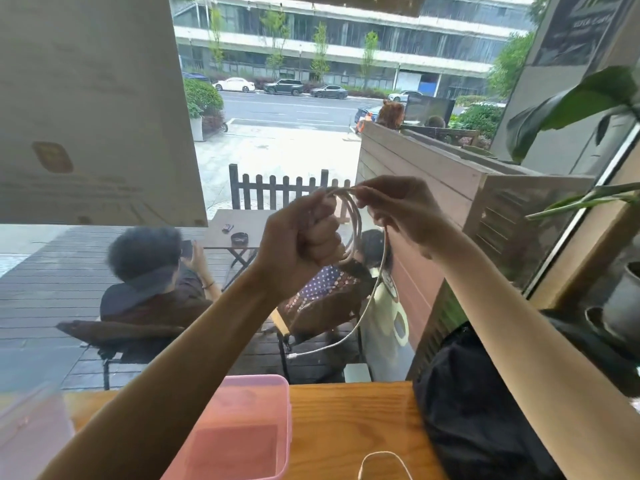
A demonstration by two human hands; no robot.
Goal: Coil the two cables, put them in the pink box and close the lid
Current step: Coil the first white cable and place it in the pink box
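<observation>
I hold a white cable (356,233) up in front of the window. My left hand (301,244) is closed in a fist around several loops of it. My right hand (398,206) pinches the top of the loops between thumb and fingers. The cable's loose tail (372,299) hangs down from my right hand and ends in a plug near the table's far edge. The pink box (277,407) stands open on the wooden table, below my left forearm. A second white cable (382,459) shows as a loop at the bottom edge of the view.
The wooden table (346,420) runs along a glass window. A black bag (485,403) lies on it at the right. A translucent lid (27,434) is at the bottom left. Potted plants (620,299) stand at the far right. People sit outside behind the glass.
</observation>
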